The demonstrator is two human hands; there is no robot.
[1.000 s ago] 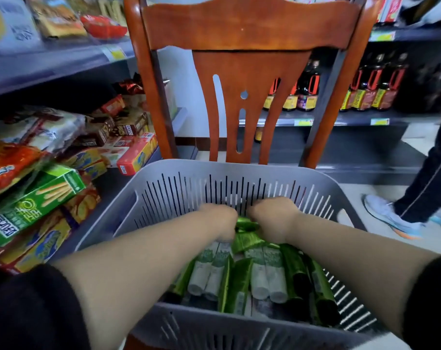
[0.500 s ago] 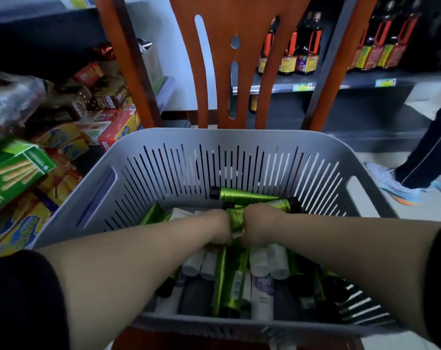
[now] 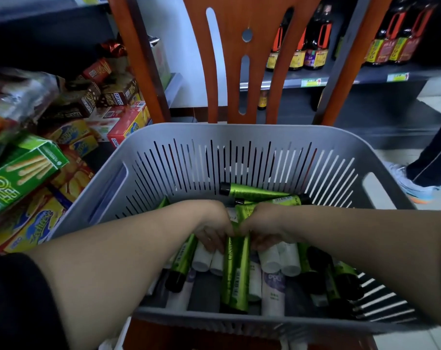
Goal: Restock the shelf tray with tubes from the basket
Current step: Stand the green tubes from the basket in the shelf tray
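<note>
The tubes (image 3: 235, 271), green ones with black caps and white ones, lie heaped in the bottom of a grey slotted basket (image 3: 242, 147); two more green tubes (image 3: 254, 194) lie crosswise against its far wall. Both hands reach down into the heap, close together. The left hand (image 3: 213, 229) has its fingers curled over the tubes, and the right hand (image 3: 263, 228) likewise curls onto them, the two flanking one upright-lying green tube. The basket sits on the seat of an orange-brown wooden chair (image 3: 249, 59), whose slatted back rises just behind it. To the left, shelves hold jumbled snack boxes (image 3: 25, 170) and bags. Behind the chair, a grey shelf (image 3: 340, 79) carries dark sauce bottles (image 3: 315, 39). At the right edge, another person's leg and sneaker (image 3: 411, 184) stand on pale floor tiles.
</note>
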